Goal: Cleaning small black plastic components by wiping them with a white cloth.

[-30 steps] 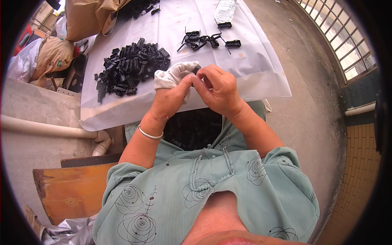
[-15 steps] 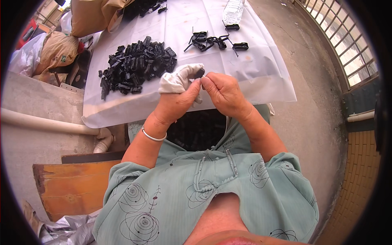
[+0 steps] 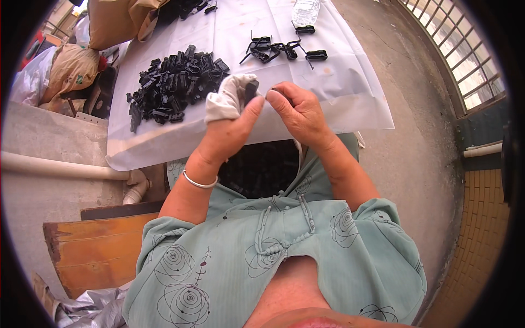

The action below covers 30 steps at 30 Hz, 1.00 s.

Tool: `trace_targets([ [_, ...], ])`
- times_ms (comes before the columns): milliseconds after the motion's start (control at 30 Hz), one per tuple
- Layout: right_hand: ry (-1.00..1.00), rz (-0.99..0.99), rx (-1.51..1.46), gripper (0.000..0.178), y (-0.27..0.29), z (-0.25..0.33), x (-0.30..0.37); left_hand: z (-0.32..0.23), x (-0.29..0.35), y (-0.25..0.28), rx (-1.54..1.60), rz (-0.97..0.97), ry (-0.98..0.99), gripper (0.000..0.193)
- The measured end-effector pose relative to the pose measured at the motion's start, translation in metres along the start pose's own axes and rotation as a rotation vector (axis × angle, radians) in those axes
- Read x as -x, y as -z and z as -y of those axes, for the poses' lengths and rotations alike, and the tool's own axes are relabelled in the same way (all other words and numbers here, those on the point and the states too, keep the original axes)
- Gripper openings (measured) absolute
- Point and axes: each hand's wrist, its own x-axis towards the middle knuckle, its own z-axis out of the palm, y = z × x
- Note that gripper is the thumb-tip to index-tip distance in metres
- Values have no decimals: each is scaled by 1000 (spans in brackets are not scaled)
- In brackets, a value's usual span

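Note:
My left hand (image 3: pixel 229 123), its fingers covered by white cloth (image 3: pixel 221 106) and its thumb bare, holds a small black plastic piece (image 3: pixel 251 91) above the table's near edge. Close beside it, my bare right hand (image 3: pixel 299 113) is closed with thumb and forefinger pressed together; what they pinch is too small to make out. A heap of black plastic pieces (image 3: pixel 175 85) lies left of my hands on the white-covered table (image 3: pixel 147 143). Several black pieces with thin strips (image 3: pixel 273 49) lie beyond my right hand. Below my hands, a dark container (image 3: pixel 260 169) sits at my lap.
A clear plastic bottle (image 3: pixel 305 12) lies at the table's far right. Brown sacks (image 3: pixel 117 22) and a white bag (image 3: pixel 38 76) stand at the far left. A pipe (image 3: pixel 65 165) runs along the left wall, above an orange-brown board (image 3: pixel 98 251). Barred window grating (image 3: pixel 465 49) is at right.
My hands have drawn slightly apart, the left one moving left with the black piece, now more visible. The whole view has shifted a little.

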Motion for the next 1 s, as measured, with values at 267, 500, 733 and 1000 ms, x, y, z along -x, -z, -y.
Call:
trace_targets([
  [267, 291, 21, 309, 9, 16, -9, 0, -5, -1, 7, 392, 54, 485, 32],
  [500, 48, -60, 51, 13, 0, -1, 1, -19, -3, -4, 262, 232, 428, 29],
  [733, 50, 87, 185, 18, 2, 1, 0, -19, -4, -2, 56, 126, 381, 23],
  [1000, -33, 47, 141, 22, -7, -5, -2, -16, -7, -1, -334, 163, 112, 22],
])
